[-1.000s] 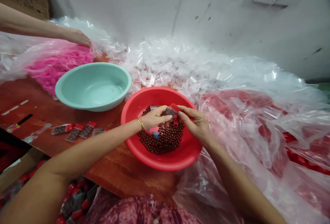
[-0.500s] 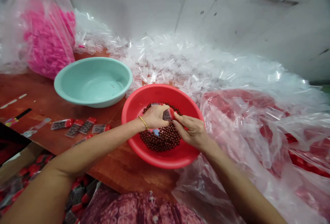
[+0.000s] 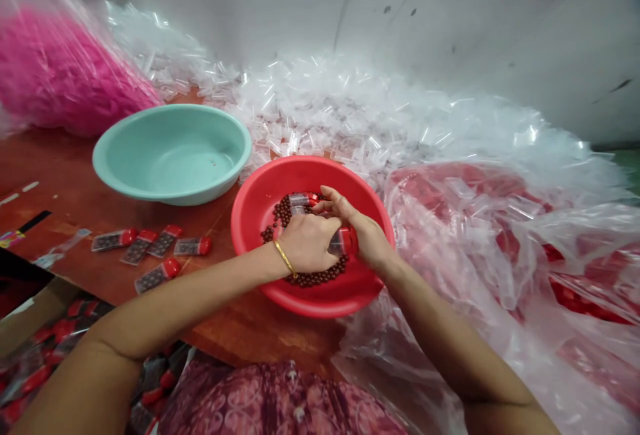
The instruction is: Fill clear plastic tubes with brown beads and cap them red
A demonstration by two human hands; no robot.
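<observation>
Over the red basin (image 3: 275, 181), our left hand (image 3: 307, 241) clamps a case (image 3: 340, 241); our right hand (image 3: 370, 240) arches, fingers apart; near rim (image 3: 325, 307) unobstructed.

Bead basin (image 3: 345, 305): on the table (image 3: 65, 161), beads (image 3: 320, 278) inside, a case (image 3: 300, 199) atop them
Second basin (image 3: 100, 163): left, farther back
Loose cases (image 3: 191, 246): before the second basin
Tube heap (image 3: 340, 101): behind both basins
Plastic bag (image 3: 460, 235): right of bead basin
</observation>
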